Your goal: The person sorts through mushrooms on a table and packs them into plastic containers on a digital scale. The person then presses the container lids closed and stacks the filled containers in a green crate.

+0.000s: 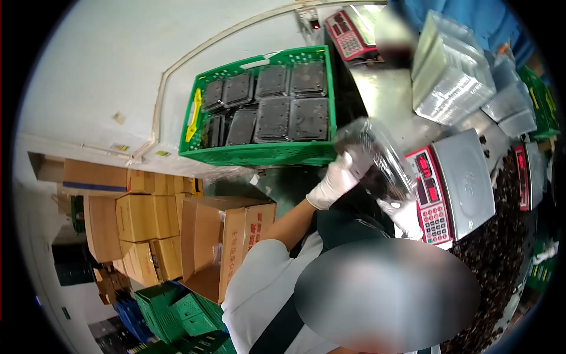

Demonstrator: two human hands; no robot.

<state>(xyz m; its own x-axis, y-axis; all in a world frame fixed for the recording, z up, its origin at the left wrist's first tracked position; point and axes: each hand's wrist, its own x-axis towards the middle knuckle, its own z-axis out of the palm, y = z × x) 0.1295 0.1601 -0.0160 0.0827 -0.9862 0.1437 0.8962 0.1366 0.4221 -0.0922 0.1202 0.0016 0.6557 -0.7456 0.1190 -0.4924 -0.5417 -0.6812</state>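
A clear plastic clamshell box (380, 162) is held up between my two white-gloved hands, tilted, with dark contents showing through. My left hand (339, 182) grips its left side, the thumb and fingers closed on the edge. At its lower end, my right hand (402, 218) has its fingers closed on the box's edge, partly hidden. Right beside my right hand stands a digital scale (463, 183) with a red keypad panel and a bare grey pan. Beyond my left hand, a green crate (259, 154) holds several closed clamshell boxes (273, 118) with dark contents.
Stacked clear plastic trays (454, 76) stand on the metal table (383, 94). A second scale (348, 38) is at the back, another (530, 174) far right. Loose dark pieces (492, 253) cover the right side. An open carton (227, 242) and green crates (188, 312) stand left.
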